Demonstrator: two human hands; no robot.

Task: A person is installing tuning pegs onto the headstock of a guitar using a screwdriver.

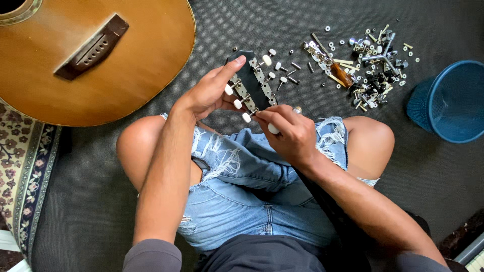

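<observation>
Headstock (250,80) w/ white tuner knobs gripped in left hand (209,93), right hand (290,132) just below, fingertips pinching lowest knob (246,117).

Bare carpet (282,20) beyond the headstock (250,80) — open passage. Right of it, scattered hardware (370,65) and blue basket (451,100) obstruct; guitar body (91,55) blocks the left — knees hem both sides.
</observation>
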